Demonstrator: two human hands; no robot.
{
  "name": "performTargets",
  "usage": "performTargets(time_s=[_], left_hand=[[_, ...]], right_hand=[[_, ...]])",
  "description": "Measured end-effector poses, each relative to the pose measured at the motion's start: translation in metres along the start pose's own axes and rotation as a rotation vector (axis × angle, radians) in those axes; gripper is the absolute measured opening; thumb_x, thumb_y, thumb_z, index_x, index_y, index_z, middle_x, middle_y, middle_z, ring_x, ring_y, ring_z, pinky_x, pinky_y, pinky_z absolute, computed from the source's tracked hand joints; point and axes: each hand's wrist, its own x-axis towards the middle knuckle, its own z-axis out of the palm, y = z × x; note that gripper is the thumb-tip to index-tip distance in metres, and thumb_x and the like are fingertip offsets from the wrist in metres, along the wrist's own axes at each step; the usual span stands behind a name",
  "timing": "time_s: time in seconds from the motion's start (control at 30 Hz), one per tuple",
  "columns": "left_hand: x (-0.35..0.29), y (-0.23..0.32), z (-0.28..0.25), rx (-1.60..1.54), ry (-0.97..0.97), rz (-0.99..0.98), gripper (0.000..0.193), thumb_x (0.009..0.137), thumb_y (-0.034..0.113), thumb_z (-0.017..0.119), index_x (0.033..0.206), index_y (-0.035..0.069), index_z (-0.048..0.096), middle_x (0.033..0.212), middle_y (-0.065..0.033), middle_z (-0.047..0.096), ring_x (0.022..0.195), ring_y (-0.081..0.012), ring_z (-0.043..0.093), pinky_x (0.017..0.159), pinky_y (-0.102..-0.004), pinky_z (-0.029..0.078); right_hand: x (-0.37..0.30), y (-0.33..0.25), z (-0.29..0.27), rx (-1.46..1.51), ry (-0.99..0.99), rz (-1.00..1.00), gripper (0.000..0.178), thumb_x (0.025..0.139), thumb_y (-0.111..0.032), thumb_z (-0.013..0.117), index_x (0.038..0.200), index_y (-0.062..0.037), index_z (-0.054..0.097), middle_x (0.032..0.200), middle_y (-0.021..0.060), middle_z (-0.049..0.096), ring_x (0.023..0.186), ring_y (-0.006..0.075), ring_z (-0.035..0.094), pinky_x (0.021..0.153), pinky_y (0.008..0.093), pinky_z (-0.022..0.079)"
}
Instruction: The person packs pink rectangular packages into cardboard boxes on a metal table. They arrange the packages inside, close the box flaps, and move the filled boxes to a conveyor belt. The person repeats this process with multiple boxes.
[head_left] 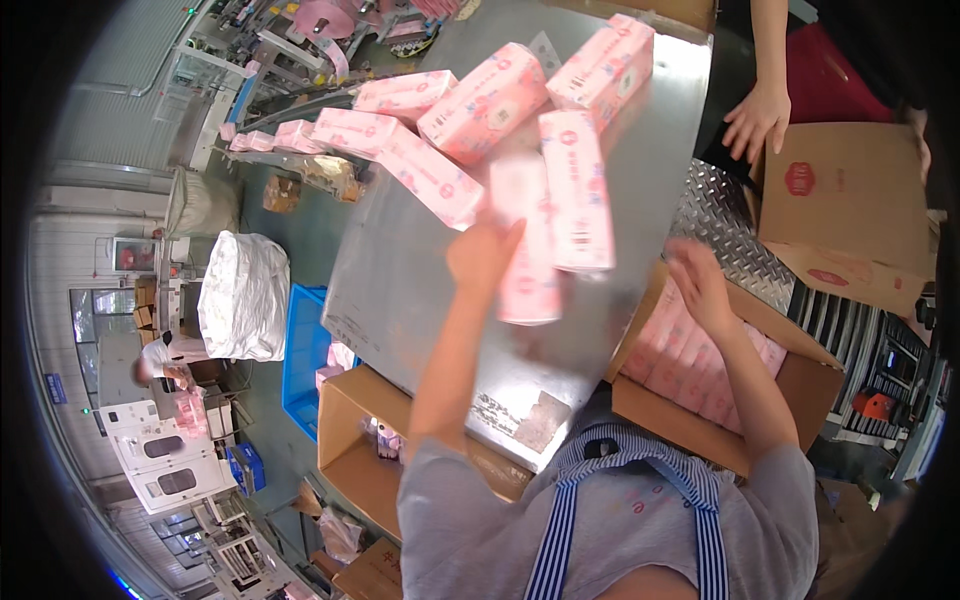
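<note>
My left hand [482,256] grips the side of a pink-and-white soft tissue pack [530,285], its thumb on the near face; hand and pack are somewhat blurred. Beside that pack leans another tissue pack [577,190], touching it. Several more pink packs, among them one large pack [485,102], lie in a loose heap on the metal table [400,300]. My right hand [703,285] is open and slightly smeared, holding nothing, over the edge of an open carton [690,408]. Rows of pink packs [690,355] stand inside that carton.
A co-worker's hand [757,120] reaches beside a brown carton [845,200] at the right. A conveyor [300,160] carries packs in from the far left. Another open box [360,400], a blue crate [300,375] and a white sack [245,295] stand left of the table.
</note>
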Motion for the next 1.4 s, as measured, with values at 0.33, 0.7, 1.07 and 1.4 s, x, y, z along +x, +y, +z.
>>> performTargets(time_s=[0.33,0.7,1.07,1.4], left_hand=[[0.016,-0.057,0.015,0.008,0.371,0.358,0.024,0.081,0.033,0.061,0.098,0.019,0.068,0.124,-0.0147,0.049,0.112,-0.0385,0.042,0.089,-0.0454,0.045],[-0.04,-0.172,0.104,-1.515,-0.219,-0.435,0.065,0.094,0.054,0.038,0.131,0.002,0.046,0.127,-0.0098,0.052,0.116,-0.0228,0.049,0.097,-0.0349,0.04],[-0.147,-0.11,0.05,-1.949,-0.129,-0.226,0.054,0.097,0.034,0.042,0.142,0.004,0.031,0.139,-0.0096,0.043,0.123,-0.023,0.047,0.1,-0.0391,0.043],[-0.177,0.05,0.071,-1.89,-0.798,-0.036,0.056,0.097,0.037,0.041,0.141,0.004,0.032,0.139,-0.0106,0.043,0.123,-0.024,0.046,0.1,-0.04,0.042]], right_hand=[[0.114,-0.059,0.083,-0.186,-0.27,0.27,0.106,0.068,-0.043,0.077,0.145,-0.0022,0.016,0.126,0.0265,0.05,0.114,0.0407,0.052,0.096,0.04,0.041],[0.081,-0.007,0.138,0.737,-0.431,0.682,0.065,0.097,-0.053,0.034,0.132,0.0005,0.044,0.116,0.0113,0.058,0.104,0.0175,0.055,0.092,0.0286,0.043],[-0.038,-0.018,0.061,0.933,0.046,0.801,0.046,0.099,-0.033,0.04,0.132,-0.0009,0.045,0.126,0.0093,0.053,0.114,0.0193,0.051,0.095,0.0304,0.042],[-0.197,0.004,-0.077,1.06,0.462,0.632,0.046,0.098,-0.032,0.043,0.133,-0.0033,0.042,0.125,0.0105,0.054,0.112,0.021,0.053,0.094,0.0335,0.045]])
